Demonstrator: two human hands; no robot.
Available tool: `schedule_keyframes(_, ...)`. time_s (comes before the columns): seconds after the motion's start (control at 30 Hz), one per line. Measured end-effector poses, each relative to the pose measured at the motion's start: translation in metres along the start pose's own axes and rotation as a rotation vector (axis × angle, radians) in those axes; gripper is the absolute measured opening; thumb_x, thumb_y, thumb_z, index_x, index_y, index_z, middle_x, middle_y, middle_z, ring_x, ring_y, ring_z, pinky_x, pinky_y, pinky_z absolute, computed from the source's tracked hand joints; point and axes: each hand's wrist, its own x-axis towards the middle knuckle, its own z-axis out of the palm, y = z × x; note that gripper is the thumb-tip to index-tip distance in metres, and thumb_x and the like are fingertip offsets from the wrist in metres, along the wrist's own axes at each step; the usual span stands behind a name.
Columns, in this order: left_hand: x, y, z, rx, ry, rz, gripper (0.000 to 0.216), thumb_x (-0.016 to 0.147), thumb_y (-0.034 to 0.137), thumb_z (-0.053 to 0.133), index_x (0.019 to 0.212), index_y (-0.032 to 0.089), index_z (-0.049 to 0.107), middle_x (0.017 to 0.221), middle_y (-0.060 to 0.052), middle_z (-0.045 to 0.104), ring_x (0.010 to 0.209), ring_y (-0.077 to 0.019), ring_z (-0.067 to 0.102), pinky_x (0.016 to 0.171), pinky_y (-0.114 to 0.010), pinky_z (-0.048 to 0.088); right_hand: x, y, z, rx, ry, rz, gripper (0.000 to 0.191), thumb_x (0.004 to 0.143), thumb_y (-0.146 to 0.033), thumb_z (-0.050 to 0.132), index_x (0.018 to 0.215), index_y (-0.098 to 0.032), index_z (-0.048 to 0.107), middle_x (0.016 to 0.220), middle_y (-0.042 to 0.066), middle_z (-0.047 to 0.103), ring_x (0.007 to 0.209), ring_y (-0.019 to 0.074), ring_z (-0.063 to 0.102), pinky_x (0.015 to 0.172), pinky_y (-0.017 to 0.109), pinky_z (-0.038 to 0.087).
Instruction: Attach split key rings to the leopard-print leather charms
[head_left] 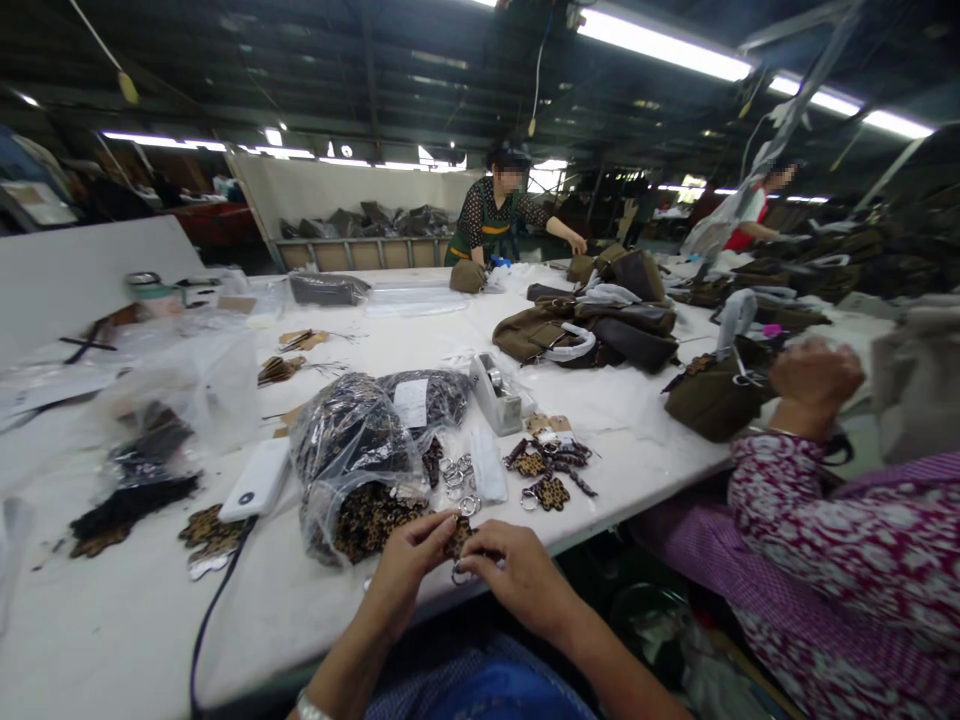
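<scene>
Both hands meet at the near edge of the white table [135, 620]. My left hand [409, 565] and my right hand [510, 575] pinch a small leopard-print tag [457, 538] between their fingertips, and a metal ring [459, 576] shows just under it. Right behind them lies a clear plastic bag [352, 470] full of leopard-print pieces. Loose metal rings [456, 474] and a few ringed tags [547, 470] lie beyond the hands.
A white power bank [259, 480] with a dark cable lies at the left, near more print pieces [210, 535] and bags. Brown handbags [592, 330] are piled mid-table. A co-worker's floral sleeve [825, 560] is at my right; another person stands at the far end.
</scene>
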Motion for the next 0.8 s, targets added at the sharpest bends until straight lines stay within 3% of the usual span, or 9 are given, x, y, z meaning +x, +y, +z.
schedule_keyframes(0.17,0.001,-0.002,-0.005,0.223,0.001,0.174,0.049,0.068,0.043,0.078,0.108,0.015,0.074,0.100,-0.010,0.076,0.085,-0.0231,0.070,0.078,-0.033,0.056,-0.004,0.002,0.002,-0.003,-0.029,0.012,0.013,0.084,-0.015,0.065,0.079,-0.022,0.075,0.082,0.001,0.073,0.082,0.0167,0.065,0.077,0.025,0.045)
schedule_keyframes(0.33,0.001,-0.003,-0.011,0.434,-0.062,0.267,0.029,0.074,0.040,0.072,0.087,0.015,0.078,0.079,-0.008,0.076,0.072,-0.0205,0.067,0.072,-0.030,0.054,-0.007,-0.001,-0.005,0.045,-0.101,0.062,0.013,0.081,-0.015,0.066,0.080,-0.023,0.076,0.083,0.000,0.075,0.083,0.0172,0.067,0.077,0.024,0.046)
schedule_keyframes(0.47,0.002,-0.006,-0.012,0.317,-0.091,0.163,0.035,0.075,0.046,0.071,0.086,0.013,0.076,0.070,-0.005,0.072,0.063,-0.0171,0.063,0.063,-0.027,0.051,-0.007,-0.003,-0.009,0.052,-0.123,0.069,0.013,0.081,-0.016,0.066,0.081,-0.023,0.077,0.084,0.001,0.075,0.082,0.0177,0.067,0.077,0.025,0.047)
schedule_keyframes(0.7,-0.006,-0.002,-0.009,-0.048,-0.112,-0.108,0.039,0.067,0.048,0.081,0.085,0.014,0.075,0.070,-0.001,0.069,0.061,-0.0100,0.057,0.060,-0.020,0.047,-0.007,-0.001,-0.009,0.100,-0.099,0.042,0.013,0.081,-0.016,0.066,0.080,-0.023,0.077,0.081,0.001,0.074,0.080,0.0171,0.066,0.076,0.024,0.047)
schedule_keyframes(0.8,-0.007,-0.002,-0.010,-0.112,-0.102,-0.117,0.045,0.064,0.050,0.082,0.094,0.016,0.076,0.086,-0.007,0.073,0.075,-0.0152,0.065,0.071,-0.024,0.052,-0.006,0.005,-0.005,0.180,-0.083,0.070,0.010,0.081,-0.018,0.067,0.080,-0.022,0.076,0.084,0.001,0.074,0.083,0.0174,0.066,0.080,0.026,0.047)
